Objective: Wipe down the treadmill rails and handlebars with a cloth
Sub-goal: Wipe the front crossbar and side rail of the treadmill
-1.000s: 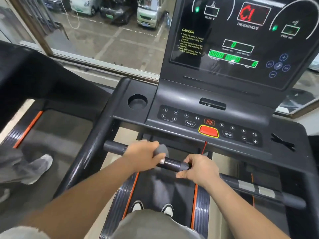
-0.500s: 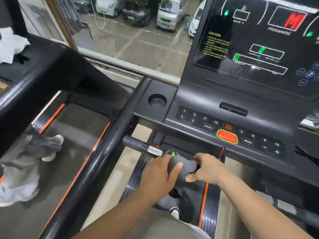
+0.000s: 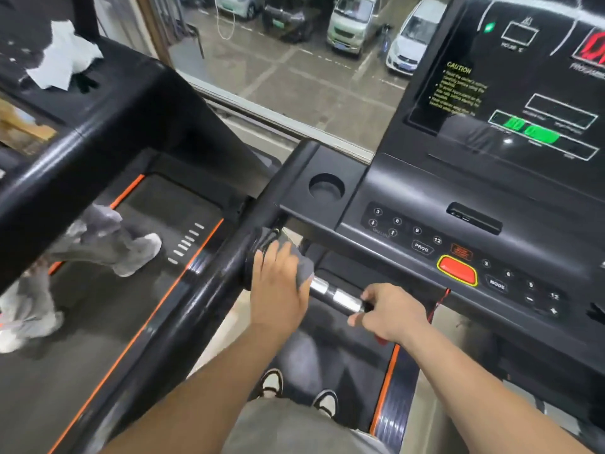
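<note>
Grey cloth under left hand on handlebar; cars outside window.

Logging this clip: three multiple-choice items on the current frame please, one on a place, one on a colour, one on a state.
1. Where is the cloth? A) in the cup holder B) on the handlebar by the left side rail C) on the belt
2. The large console button is: A) red B) green C) blue
3. The right hand: A) hangs free B) presses a key C) grips the handlebar
Answers: B, the left hand holds it there; A, red with a yellow rim; C, its fingers curl round the bar.
</note>
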`<state>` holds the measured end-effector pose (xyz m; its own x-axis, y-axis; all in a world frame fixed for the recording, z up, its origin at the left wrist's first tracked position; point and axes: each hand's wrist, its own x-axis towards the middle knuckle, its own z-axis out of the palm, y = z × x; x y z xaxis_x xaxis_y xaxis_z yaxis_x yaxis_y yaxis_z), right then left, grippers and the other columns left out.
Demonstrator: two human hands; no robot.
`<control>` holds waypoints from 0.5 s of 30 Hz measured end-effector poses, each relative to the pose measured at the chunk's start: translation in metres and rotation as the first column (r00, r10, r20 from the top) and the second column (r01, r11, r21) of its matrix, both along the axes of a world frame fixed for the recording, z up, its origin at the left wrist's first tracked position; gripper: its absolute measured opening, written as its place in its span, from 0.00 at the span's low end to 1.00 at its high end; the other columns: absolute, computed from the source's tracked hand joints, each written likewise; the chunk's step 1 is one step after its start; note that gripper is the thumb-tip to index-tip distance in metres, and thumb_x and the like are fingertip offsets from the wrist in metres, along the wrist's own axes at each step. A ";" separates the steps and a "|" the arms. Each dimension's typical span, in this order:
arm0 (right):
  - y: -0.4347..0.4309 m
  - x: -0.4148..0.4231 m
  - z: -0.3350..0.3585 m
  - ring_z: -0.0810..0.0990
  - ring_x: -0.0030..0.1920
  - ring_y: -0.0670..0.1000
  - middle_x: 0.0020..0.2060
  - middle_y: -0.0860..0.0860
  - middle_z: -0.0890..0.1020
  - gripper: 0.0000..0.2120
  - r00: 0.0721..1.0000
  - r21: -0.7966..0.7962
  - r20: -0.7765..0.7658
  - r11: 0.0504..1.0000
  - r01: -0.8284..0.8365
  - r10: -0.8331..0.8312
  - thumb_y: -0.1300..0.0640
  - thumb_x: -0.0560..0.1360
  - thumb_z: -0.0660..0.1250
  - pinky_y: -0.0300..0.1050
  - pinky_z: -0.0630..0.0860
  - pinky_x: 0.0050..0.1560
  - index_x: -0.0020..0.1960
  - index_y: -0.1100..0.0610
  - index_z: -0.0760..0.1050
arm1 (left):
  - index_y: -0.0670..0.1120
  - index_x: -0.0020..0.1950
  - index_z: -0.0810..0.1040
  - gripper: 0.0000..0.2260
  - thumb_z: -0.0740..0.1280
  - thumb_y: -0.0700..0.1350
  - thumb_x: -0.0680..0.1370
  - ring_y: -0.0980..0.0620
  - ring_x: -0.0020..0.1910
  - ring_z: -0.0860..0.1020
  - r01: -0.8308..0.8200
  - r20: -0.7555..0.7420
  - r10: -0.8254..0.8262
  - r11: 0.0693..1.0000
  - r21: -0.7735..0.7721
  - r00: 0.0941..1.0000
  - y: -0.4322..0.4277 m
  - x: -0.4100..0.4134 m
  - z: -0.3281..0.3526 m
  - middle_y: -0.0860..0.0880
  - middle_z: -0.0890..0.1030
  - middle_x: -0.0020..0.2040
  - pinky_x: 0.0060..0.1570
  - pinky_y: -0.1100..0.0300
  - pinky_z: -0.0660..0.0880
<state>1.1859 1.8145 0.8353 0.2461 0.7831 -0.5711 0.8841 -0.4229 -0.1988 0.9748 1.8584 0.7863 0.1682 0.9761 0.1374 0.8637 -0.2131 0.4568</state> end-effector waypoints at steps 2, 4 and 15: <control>0.000 -0.002 -0.001 0.86 0.42 0.52 0.43 0.43 0.85 0.22 1.000 -0.007 -0.002 1.000 0.027 -0.027 0.35 0.59 0.75 0.44 0.81 0.53 0.46 0.44 0.74 | 0.42 0.59 0.79 0.16 0.67 0.52 0.79 0.38 0.74 0.70 -0.014 0.039 0.016 1.000 -0.028 0.999 -0.003 0.019 -0.010 0.42 0.79 0.68 0.75 0.37 0.61; 0.002 -0.001 0.000 0.86 0.41 0.51 0.43 0.43 0.84 0.21 0.999 -0.025 -0.007 0.999 0.047 -0.048 0.35 0.58 0.75 0.45 0.82 0.52 0.44 0.44 0.74 | 0.41 0.64 0.78 0.19 0.68 0.51 0.78 0.40 0.76 0.68 0.089 0.051 -0.088 0.996 0.000 0.995 -0.008 0.026 -0.010 0.43 0.79 0.68 0.78 0.39 0.57; 0.002 -0.006 0.006 0.86 0.39 0.49 0.42 0.42 0.84 0.22 0.993 -0.044 -0.036 0.993 0.114 -0.115 0.35 0.57 0.77 0.47 0.82 0.52 0.44 0.44 0.76 | 0.47 0.54 0.80 0.16 0.61 0.57 0.79 0.48 0.76 0.70 0.302 -0.147 -0.286 0.948 0.102 0.947 0.022 -0.048 -0.013 0.46 0.77 0.72 0.78 0.44 0.55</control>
